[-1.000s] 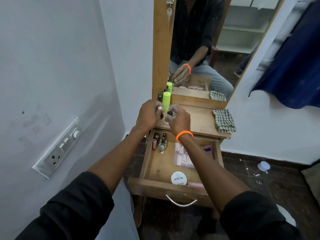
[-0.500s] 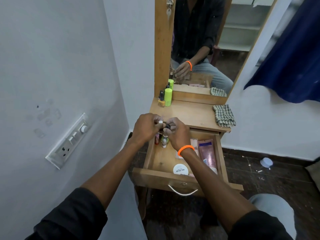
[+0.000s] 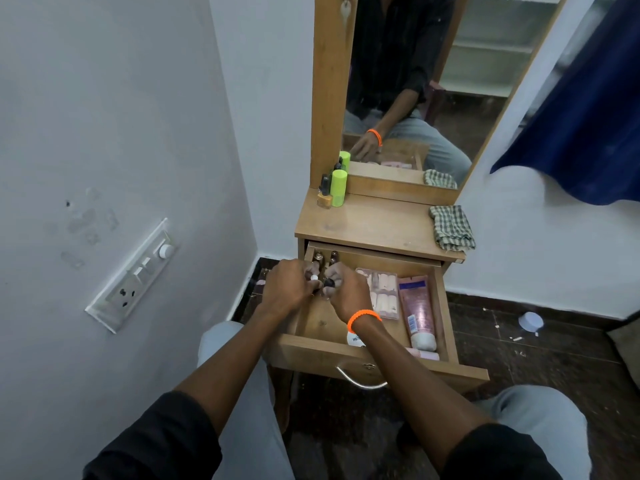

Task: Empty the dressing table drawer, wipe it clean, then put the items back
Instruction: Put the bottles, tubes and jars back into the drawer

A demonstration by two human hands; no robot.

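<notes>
both hands in drawer (image 3: 363,356), back-left corner, collecting small bottles.
left hand (image 3: 289,289) pinches a white-capped bottle (image 3: 314,277), right hand (image 3: 346,289) a black-capped one (image 3: 328,282); paired grips likely clear the cluster faster.

matt wood drawer (image 3: 377,358), glossy tube (image 3: 417,311), seemingly cloth rag (image 3: 452,228)

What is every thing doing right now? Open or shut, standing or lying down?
Wooden drawer: pulled open.
Left hand: gripping small bottles.
Right hand: gripping a small dark-capped bottle.
Pink tube: lying flat in the drawer.
Clear plastic box: lying flat in the drawer.
Green bottle: standing upright on the tabletop.
Checked cloth: folded on the tabletop.
</notes>
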